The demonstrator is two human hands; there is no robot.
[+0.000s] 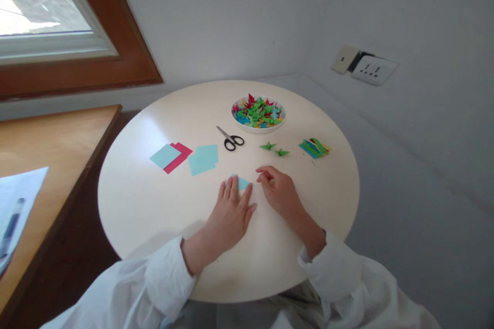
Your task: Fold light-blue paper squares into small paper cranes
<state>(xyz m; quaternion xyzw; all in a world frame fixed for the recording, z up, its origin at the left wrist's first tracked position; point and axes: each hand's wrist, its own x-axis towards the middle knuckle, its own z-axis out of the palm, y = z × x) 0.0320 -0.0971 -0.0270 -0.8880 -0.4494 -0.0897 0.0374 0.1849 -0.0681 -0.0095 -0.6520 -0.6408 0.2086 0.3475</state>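
Observation:
My left hand (231,211) lies with its fingers spread and stretched on a small light blue folded paper (243,183), pressing it to the table. Part of that paper is hidden under the fingers. Just to its right, apart from the paper, my right hand (280,190) rests with curled fingers and shows nothing in its grasp. Light blue paper squares (203,160) lie beyond my left hand. Two green paper cranes (268,146) sit past my right hand. Scissors (230,140) with black handles lie between the squares and the cranes, blades slightly apart.
A white bowl (258,126) full of colourful paper cranes stands toward the back of the round white table (154,216). Magenta paper (181,157) is at left, paper strips (315,148) at right. A wooden desk (73,139) holds a pen (13,223) on a sheet.

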